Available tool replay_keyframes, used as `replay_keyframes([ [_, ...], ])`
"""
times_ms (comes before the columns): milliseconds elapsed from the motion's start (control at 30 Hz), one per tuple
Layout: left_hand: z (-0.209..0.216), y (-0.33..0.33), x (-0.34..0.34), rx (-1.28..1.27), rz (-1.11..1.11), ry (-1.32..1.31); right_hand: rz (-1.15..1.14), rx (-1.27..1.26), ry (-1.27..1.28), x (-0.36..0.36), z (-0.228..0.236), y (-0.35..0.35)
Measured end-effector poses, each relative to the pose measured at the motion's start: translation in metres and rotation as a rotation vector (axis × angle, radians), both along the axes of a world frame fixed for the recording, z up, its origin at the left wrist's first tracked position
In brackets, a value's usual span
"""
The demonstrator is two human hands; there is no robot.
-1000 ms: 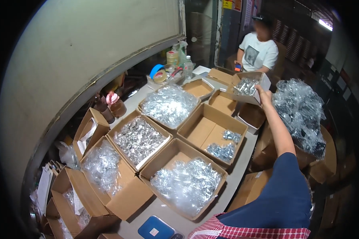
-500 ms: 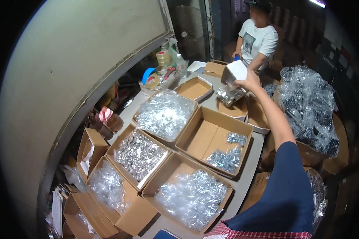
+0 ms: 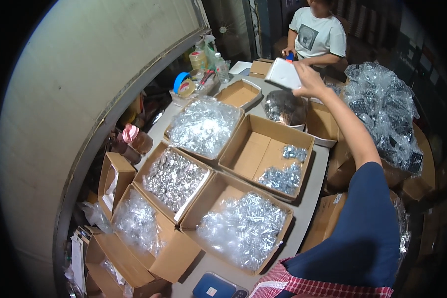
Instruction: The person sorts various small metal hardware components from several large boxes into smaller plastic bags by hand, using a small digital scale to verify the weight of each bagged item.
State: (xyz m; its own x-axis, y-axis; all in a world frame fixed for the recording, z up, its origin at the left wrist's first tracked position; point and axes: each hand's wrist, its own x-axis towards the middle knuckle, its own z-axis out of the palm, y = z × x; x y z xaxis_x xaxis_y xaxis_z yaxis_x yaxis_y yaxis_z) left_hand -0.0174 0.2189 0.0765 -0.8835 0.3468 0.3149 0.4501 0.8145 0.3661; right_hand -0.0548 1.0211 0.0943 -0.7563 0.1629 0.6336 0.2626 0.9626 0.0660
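Observation:
My right hand (image 3: 310, 82) reaches far across the table and grips a small white box (image 3: 283, 74) by its right end, holding it tilted in the air. Just below it, a clear plastic bag with shiny parts at its bottom (image 3: 285, 108) sits in a small cardboard tray, apart from the white box. In front of that stands an open cardboard box (image 3: 248, 144) with two heaps of small bluish metal parts (image 3: 281, 178) on its right side. My left hand does not show.
Open boxes of bagged metal parts (image 3: 243, 231), loose silvery pieces (image 3: 174, 179) and clear packets (image 3: 203, 128) cover the table. A blue phone (image 3: 218, 286) lies at the near edge. Bubble-wrapped goods (image 3: 380, 114) rise at right. A person (image 3: 315, 37) stands beyond the table.
The bag of shiny parts, earlier hanging at the white box's lower opening, now rests in the tray below. The white box has lifted clear and tipped flatter. My view has shifted slightly.

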Motion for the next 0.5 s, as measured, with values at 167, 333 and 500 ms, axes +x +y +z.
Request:
replay_keyframes([
  [167, 0.009, -0.019, 0.006, 0.028, 0.026, 0.153, -0.074, -0.091, 0.147, 0.027, 0.023, 0.002],
  [333, -0.002, -0.08, 0.025, 0.271, 0.111, 0.094, -0.058, -0.54, 0.47, 0.054, 0.04, -0.058],
  [500, 0.019, -0.119, 0.058, 0.702, 0.235, 0.048, 0.516, -1.337, 0.45, 0.073, 0.019, -0.216],
])
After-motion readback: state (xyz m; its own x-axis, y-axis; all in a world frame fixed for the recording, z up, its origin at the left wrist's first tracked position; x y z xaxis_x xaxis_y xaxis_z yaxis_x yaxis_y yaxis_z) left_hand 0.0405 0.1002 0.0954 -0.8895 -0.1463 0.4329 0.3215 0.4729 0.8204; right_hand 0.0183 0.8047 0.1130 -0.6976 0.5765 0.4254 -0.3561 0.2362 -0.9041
